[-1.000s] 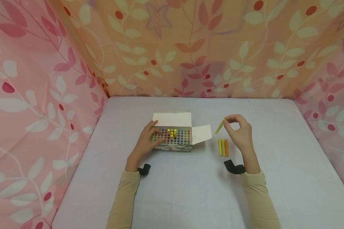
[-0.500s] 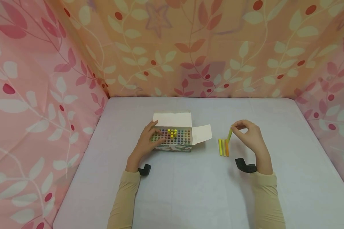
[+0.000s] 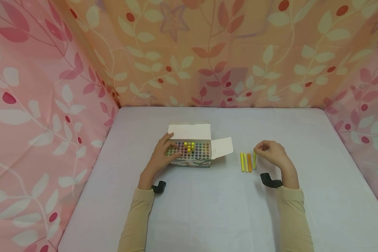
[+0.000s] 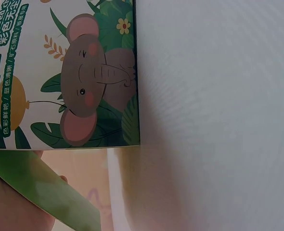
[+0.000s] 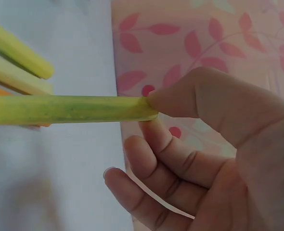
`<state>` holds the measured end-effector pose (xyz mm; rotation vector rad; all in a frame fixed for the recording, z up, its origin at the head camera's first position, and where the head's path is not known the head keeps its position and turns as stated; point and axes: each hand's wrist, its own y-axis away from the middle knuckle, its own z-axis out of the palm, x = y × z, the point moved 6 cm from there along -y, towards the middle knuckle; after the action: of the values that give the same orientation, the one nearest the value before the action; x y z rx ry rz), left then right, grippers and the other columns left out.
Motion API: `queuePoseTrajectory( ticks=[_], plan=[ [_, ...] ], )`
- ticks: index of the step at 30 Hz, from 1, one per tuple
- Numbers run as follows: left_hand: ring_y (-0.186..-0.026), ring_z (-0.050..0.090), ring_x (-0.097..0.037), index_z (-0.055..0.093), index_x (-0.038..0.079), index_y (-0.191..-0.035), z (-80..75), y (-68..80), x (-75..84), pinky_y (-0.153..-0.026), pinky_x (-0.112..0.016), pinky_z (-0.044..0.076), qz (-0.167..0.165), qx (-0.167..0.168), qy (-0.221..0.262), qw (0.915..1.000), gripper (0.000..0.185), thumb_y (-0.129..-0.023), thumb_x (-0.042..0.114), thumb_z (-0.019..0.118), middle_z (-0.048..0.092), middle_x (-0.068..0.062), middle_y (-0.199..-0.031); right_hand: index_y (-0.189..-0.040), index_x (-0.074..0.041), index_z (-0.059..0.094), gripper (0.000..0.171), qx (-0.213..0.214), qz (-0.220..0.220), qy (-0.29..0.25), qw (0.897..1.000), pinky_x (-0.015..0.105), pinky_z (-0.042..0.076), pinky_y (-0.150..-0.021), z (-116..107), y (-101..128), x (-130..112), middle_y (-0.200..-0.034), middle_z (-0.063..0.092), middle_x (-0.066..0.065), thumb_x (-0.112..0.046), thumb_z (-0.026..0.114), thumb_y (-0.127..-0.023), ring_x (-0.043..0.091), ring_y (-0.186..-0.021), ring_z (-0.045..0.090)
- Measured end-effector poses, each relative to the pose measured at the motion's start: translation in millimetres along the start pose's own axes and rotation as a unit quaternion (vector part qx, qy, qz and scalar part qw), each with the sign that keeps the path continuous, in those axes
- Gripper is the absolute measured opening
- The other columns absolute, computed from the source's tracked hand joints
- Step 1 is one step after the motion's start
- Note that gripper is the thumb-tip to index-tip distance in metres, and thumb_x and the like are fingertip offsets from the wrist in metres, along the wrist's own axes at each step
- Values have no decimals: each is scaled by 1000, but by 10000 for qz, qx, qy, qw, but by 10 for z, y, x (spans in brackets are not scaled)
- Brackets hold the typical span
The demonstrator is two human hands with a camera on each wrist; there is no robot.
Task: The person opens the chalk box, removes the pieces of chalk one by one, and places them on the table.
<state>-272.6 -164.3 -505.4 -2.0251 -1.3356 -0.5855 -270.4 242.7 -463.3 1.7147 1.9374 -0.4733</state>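
Note:
An open cardboard box (image 3: 192,153) of coloured chalk sticks stands mid-table, its printed elephant side (image 4: 84,86) filling the left wrist view. My left hand (image 3: 163,154) rests on the box's left end, fingers spread flat over the chalk tops. My right hand (image 3: 271,152) pinches the far end of a yellow-green chalk stick (image 3: 254,159) (image 5: 70,109), lowered beside three sticks lying in a row: yellow (image 3: 241,161), pale yellow (image 3: 245,162) and orange (image 3: 249,162).
The grey-white table (image 3: 208,210) is walled by pink and orange leaf-print fabric (image 3: 208,52) on three sides. The box's lid flaps (image 3: 222,147) stick out to the back and right.
My right hand came down and to the right with the yellow-green stick, bringing it from tilted in the air to alongside the orange stick. The left hand has stayed on the box.

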Motion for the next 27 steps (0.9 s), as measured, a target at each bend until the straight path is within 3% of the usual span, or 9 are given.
queuePoseTrajectory(
  ticks=[7, 14, 27],
  plan=[
    [-143, 12, -26, 60, 22, -96, 2, -5, 2, -111, -55, 17, 35, 25, -37, 10000, 33, -82, 51, 64, 26, 5, -151, -90, -5, 66, 20, -182, 178, 32, 9997, 28, 38, -66, 111, -55, 139, -81, 62, 6, -22, 56, -85, 20, -77, 53],
    [-143, 11, -22, 60, 23, -96, 12, -15, -17, -111, -55, 17, 24, 19, -30, 10000, 32, -82, 51, 64, 26, 6, -151, -96, -3, 66, 29, -494, 486, -27, 9976, 38, 43, -73, 225, -95, 280, -95, 64, 14, -30, 59, -87, 28, -88, 55],
    [-143, 11, -24, 59, 23, -96, 10, -14, -34, -111, -55, 17, 34, 2, -4, 10000, 31, -82, 50, 64, 26, 6, -151, -96, -2, 67, 31, -463, 622, 59, 9970, 39, 42, -71, 303, -124, 336, -95, 65, 16, -31, 61, -88, 29, -87, 56]
  ],
)
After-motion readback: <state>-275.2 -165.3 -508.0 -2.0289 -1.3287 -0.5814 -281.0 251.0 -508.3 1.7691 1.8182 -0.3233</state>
